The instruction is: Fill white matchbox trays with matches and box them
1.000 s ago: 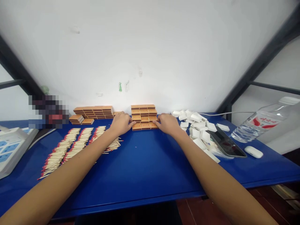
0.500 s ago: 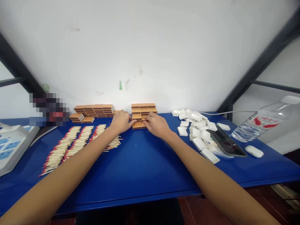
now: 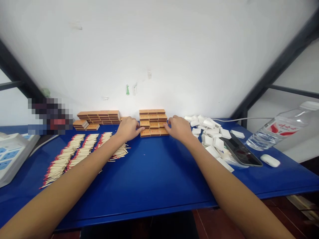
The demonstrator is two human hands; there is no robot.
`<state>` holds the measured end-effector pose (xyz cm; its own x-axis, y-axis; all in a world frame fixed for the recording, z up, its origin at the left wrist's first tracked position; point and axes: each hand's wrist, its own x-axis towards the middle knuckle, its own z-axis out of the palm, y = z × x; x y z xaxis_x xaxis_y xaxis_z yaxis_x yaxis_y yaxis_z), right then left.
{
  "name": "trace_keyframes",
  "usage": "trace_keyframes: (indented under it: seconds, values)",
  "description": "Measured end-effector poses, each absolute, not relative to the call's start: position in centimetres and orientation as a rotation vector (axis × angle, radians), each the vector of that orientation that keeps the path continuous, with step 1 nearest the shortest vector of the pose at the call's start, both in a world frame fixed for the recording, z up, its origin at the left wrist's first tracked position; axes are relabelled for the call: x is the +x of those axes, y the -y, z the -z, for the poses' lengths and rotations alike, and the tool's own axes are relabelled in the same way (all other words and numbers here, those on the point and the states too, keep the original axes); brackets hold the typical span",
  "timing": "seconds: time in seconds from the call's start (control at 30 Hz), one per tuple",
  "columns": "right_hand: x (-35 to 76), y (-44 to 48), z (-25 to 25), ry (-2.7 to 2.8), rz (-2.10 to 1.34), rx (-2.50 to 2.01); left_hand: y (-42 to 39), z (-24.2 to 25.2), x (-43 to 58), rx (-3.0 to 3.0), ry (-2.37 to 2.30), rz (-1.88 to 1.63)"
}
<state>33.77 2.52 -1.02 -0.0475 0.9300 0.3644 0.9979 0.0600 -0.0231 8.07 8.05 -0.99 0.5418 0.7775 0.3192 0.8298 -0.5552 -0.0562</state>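
A: Moved: right hand (image 3: 178, 127), from the front of the stepped matchboxes (image 3: 154, 124) out to their right end. Left hand (image 3: 129, 128): unmoved, left end.

B: State of hands?

A: Apart, one at either end of the stack, thumbs toward its front. Whether they press, cannot tell.

B: Location and handling?

A: Stepped rows, middle of the counter (image 3: 147, 172), near the wall (image 3: 174, 59). Probably thin card: light, fairly stiff, crushable, apt to slide row on row. Suggested hold: both end faces, gentle, even pressure.
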Motion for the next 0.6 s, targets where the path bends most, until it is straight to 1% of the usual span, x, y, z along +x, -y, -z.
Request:
trace_keyframes:
  seconds: [0.13,0.33,0.6]
  values:
    - [35.0,-2.6,0.8,2.05,0.29,-2.119,-7.8,0.7,8.5,-2.57,1.381,0.377]
    - [34.0,-2.8,1.4,2.138,0.261,-2.071,-7.5,0.4,8.7,-2.548,1.412,0.334]
    - [34.0,-3.0,1.7,2.107,0.249,-2.093,-7.4,0.4,8.9,-2.521,1.443,0.288]
